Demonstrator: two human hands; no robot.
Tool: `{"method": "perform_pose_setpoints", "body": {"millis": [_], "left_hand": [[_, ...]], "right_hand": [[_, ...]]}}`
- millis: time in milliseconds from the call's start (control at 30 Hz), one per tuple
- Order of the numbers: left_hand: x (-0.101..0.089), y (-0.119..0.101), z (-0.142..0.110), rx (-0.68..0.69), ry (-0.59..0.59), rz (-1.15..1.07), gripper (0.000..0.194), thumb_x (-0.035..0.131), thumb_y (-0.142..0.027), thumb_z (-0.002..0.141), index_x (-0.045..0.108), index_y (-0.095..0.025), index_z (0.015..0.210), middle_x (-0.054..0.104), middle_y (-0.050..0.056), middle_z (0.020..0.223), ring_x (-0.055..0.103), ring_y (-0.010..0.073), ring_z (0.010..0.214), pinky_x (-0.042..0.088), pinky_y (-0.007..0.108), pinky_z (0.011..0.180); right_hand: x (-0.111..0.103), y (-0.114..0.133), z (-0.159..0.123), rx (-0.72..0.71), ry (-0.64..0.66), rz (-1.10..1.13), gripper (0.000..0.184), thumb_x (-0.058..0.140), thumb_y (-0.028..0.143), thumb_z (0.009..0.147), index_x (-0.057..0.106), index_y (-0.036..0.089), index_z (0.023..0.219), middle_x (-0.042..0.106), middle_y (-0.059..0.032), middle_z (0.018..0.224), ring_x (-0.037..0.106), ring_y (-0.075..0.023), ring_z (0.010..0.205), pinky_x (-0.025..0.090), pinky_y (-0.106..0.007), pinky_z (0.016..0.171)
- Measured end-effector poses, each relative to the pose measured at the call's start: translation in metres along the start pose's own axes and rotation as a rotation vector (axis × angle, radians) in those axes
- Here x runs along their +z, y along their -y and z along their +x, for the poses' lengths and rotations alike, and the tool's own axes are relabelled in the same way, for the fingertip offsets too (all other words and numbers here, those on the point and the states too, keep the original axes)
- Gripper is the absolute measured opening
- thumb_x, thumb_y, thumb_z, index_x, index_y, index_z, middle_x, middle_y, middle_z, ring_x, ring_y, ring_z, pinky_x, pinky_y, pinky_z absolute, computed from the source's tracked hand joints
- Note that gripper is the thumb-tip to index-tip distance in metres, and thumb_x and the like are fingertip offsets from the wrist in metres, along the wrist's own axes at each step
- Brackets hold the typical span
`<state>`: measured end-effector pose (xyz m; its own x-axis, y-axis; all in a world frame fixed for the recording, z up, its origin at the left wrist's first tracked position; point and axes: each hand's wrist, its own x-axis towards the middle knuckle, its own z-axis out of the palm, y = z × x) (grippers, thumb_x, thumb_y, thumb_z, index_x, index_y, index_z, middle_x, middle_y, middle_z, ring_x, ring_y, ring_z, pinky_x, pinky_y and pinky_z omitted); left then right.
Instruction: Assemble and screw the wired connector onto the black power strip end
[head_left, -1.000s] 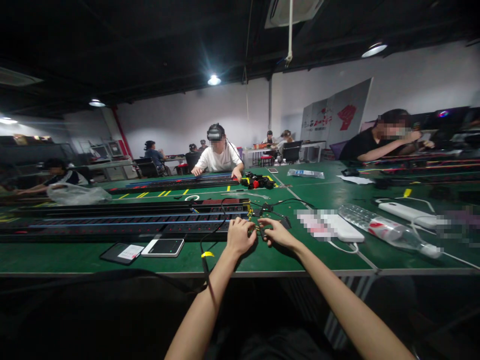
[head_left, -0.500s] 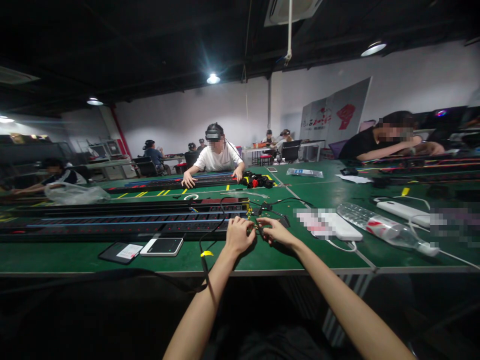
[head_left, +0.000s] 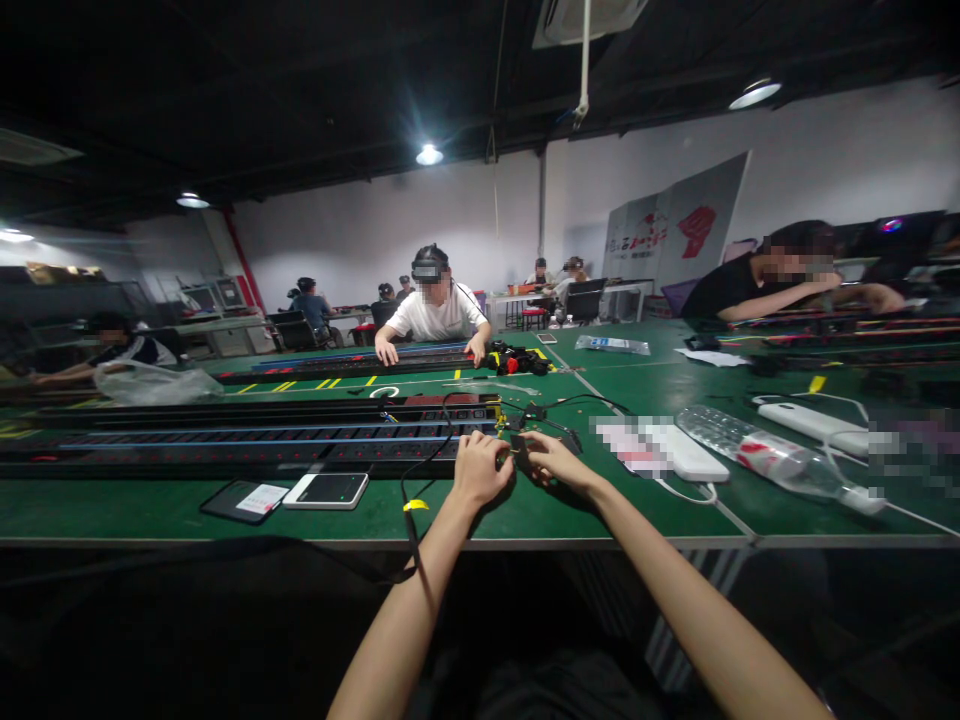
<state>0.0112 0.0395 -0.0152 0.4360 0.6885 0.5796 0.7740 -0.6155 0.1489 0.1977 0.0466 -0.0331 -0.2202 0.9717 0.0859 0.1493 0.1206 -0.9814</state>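
My left hand [head_left: 481,468] is closed at the right end of a long black strip housing [head_left: 262,450] with a row of dark modules. Its thumb and forefinger are pinched on something too small to make out. Close beside it on the right, my right hand [head_left: 556,463] pinches a small flat dark piece [head_left: 519,449] between thumb and fingers. The fingertips of both hands nearly meet. Just beyond them, black connectors and cables [head_left: 534,411] lie on the green table. A black cable with a yellow tag [head_left: 415,506] hangs over the table edge by my left forearm.
A white phone-like device [head_left: 327,491] and a dark case [head_left: 244,501] lie left of my hands. To the right are a white power bank [head_left: 699,456] and a plastic bottle [head_left: 784,458]. A co-worker [head_left: 439,310] across the table handles another strip. Another person sits at right.
The dark piece in my right hand has turned and shows a broader face. My left hand keeps its pinch. The co-worker's hand at the left of the far strip has shifted slightly.
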Motion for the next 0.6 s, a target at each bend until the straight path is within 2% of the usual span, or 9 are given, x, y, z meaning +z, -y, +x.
{"method": "perform_pose_setpoints", "body": {"millis": [267, 433, 600], "left_hand": [[0.0009, 0.0013, -0.0007, 0.001, -0.010, 0.001, 0.018, 0.059, -0.031, 0.089, 0.069, -0.023, 0.101, 0.072, 0.004, 0.101, 0.054, 0.0242, 0.100, 0.037, 0.042, 0.089], [0.0006, 0.0013, -0.0005, 0.004, -0.006, 0.005, 0.018, 0.059, -0.032, 0.089, 0.069, -0.023, 0.101, 0.072, 0.005, 0.101, 0.054, 0.0246, 0.100, 0.037, 0.042, 0.089], [0.0000, 0.0012, -0.0003, 0.008, -0.001, -0.012, 0.018, 0.059, -0.032, 0.088, 0.068, -0.022, 0.100, 0.072, 0.004, 0.101, 0.054, 0.0246, 0.101, 0.037, 0.042, 0.088]], "right_hand": [[0.0009, 0.0042, -0.0039, -0.033, 0.062, 0.002, 0.057, 0.056, 0.020, 0.067, 0.046, 0.022, 0.123, 0.060, 0.0043, 0.080, 0.052, -0.0066, 0.049, 0.040, -0.018, 0.044], [0.0022, 0.0070, -0.0061, -0.038, 0.079, 0.015, 0.059, 0.061, 0.021, 0.069, 0.046, 0.022, 0.125, 0.063, -0.0011, 0.096, 0.056, -0.0067, 0.052, 0.041, -0.019, 0.044], [0.0026, 0.0052, -0.0058, -0.053, 0.104, 0.033, 0.060, 0.065, 0.024, 0.070, 0.045, 0.023, 0.127, 0.065, -0.0037, 0.102, 0.058, -0.0073, 0.053, 0.043, -0.019, 0.045]]}}
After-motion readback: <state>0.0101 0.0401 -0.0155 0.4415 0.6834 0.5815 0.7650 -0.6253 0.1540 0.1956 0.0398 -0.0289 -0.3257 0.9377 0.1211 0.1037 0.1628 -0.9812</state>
